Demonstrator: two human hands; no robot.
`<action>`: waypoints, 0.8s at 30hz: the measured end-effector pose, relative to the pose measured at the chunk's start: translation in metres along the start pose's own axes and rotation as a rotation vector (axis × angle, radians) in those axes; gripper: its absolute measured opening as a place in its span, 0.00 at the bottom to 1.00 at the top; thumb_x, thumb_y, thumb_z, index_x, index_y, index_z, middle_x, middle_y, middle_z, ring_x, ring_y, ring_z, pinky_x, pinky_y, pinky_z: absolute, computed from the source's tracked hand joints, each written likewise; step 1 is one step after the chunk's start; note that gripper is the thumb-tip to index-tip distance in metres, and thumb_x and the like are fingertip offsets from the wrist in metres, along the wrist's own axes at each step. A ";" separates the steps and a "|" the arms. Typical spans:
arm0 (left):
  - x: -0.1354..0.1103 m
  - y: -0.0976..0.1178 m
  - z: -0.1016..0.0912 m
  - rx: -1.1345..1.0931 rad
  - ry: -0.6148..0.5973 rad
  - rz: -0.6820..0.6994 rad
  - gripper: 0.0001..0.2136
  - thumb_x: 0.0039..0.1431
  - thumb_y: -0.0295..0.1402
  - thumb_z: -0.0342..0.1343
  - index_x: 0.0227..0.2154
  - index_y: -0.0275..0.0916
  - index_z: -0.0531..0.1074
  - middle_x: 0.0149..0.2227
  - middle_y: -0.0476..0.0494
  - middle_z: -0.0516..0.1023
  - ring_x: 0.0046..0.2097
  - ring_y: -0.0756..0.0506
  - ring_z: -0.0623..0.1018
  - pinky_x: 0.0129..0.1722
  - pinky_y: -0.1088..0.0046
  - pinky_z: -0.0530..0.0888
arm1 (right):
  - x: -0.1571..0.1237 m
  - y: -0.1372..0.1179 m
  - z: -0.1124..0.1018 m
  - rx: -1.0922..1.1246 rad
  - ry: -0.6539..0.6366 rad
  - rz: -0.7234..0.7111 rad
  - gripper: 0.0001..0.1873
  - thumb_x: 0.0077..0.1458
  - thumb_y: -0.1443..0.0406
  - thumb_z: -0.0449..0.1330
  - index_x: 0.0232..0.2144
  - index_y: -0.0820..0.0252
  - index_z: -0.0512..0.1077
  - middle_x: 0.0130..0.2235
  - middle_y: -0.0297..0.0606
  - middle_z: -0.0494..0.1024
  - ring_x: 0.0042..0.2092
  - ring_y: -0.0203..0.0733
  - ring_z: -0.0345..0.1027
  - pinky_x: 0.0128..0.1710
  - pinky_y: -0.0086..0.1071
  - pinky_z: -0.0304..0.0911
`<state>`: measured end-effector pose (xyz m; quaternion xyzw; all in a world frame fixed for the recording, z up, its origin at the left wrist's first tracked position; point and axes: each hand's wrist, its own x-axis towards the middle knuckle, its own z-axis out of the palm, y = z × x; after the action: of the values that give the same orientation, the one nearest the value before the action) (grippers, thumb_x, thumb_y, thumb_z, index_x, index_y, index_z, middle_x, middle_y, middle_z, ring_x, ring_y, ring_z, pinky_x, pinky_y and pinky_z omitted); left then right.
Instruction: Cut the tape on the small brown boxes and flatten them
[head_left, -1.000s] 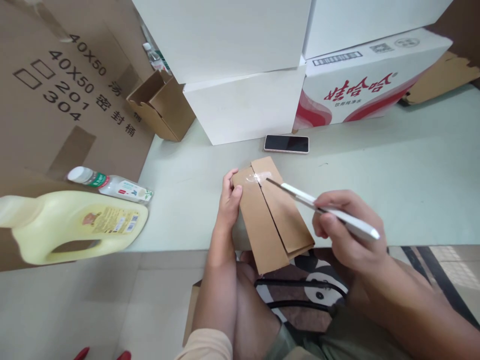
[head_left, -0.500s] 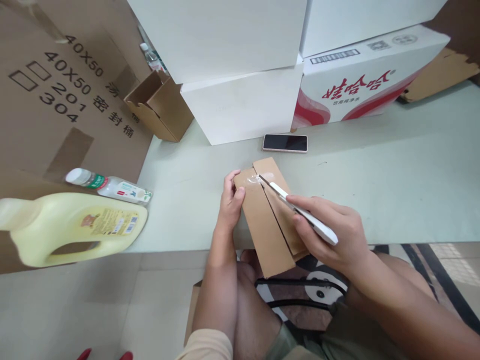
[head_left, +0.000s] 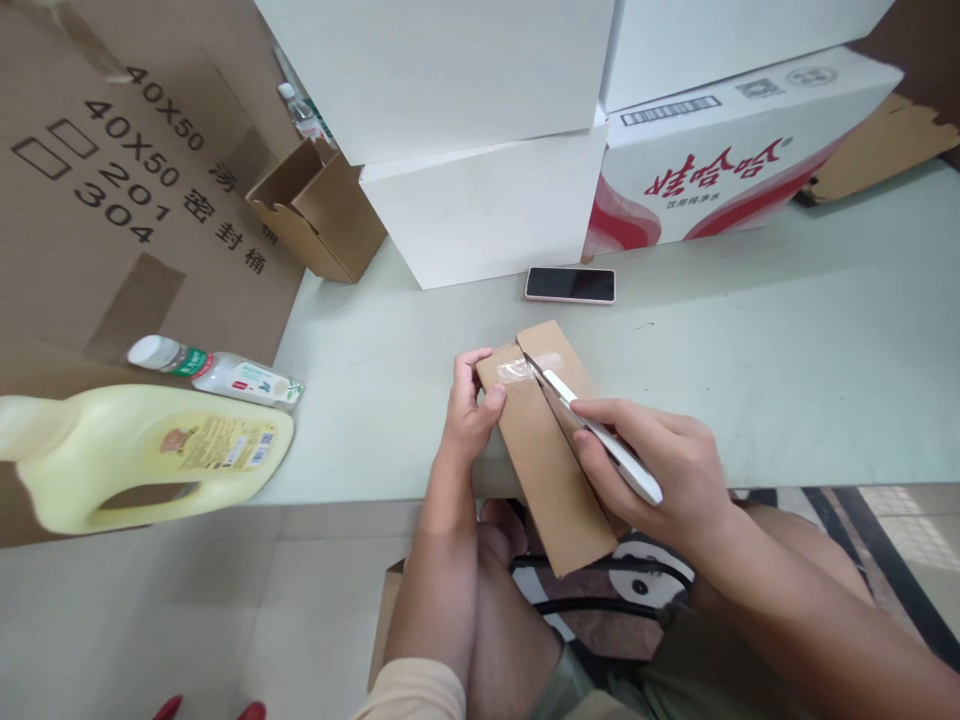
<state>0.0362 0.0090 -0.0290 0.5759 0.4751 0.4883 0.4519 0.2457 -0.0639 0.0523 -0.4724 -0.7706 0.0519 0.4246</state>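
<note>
My left hand (head_left: 474, 405) grips the far left corner of a small brown cardboard box (head_left: 551, 470), thumb on top and fingers around the side. The box is tilted over the table's front edge, with a seam running along its upper face. A strip of clear tape (head_left: 517, 371) crosses that seam near the far end. In my right hand (head_left: 660, 455) is a white utility knife (head_left: 611, 450), held between thumb and fingers. Its dark blade points into the seam at the tape.
A phone (head_left: 570, 285) lies beyond the box, before stacked white cartons (head_left: 487, 210). To the left are a yellow jug (head_left: 217, 490), a plastic bottle (head_left: 225, 372), an open small carton (head_left: 341, 220) and a large brown carton (head_left: 60, 260). The pale table (head_left: 810, 380) extends right.
The box has shifted slightly right and toward me, my left hand moving with it. The knife blade stays at the taped seam, its handle now a little lower.
</note>
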 end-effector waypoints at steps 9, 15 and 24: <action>0.001 -0.002 0.000 -0.018 0.012 0.017 0.27 0.54 0.53 0.58 0.51 0.43 0.62 0.49 0.40 0.73 0.47 0.41 0.75 0.49 0.62 0.73 | 0.000 -0.002 0.001 0.018 0.039 -0.082 0.05 0.58 0.71 0.56 0.36 0.60 0.72 0.22 0.31 0.75 0.21 0.32 0.65 0.22 0.27 0.60; 0.000 -0.002 0.000 -0.007 0.012 0.015 0.26 0.54 0.52 0.58 0.51 0.43 0.62 0.48 0.40 0.73 0.46 0.42 0.75 0.48 0.63 0.74 | -0.001 -0.002 0.001 0.043 0.047 -0.089 0.06 0.58 0.71 0.56 0.36 0.58 0.72 0.23 0.31 0.76 0.21 0.32 0.65 0.22 0.27 0.61; -0.001 -0.001 0.001 -0.031 0.009 0.015 0.27 0.54 0.53 0.58 0.51 0.43 0.61 0.49 0.40 0.73 0.48 0.41 0.76 0.47 0.63 0.74 | -0.001 -0.002 0.006 0.032 0.017 -0.035 0.06 0.59 0.70 0.56 0.37 0.58 0.74 0.25 0.32 0.79 0.23 0.32 0.68 0.24 0.26 0.62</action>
<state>0.0368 0.0079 -0.0301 0.5700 0.4652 0.5015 0.4551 0.2406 -0.0637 0.0494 -0.4523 -0.7743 0.0527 0.4394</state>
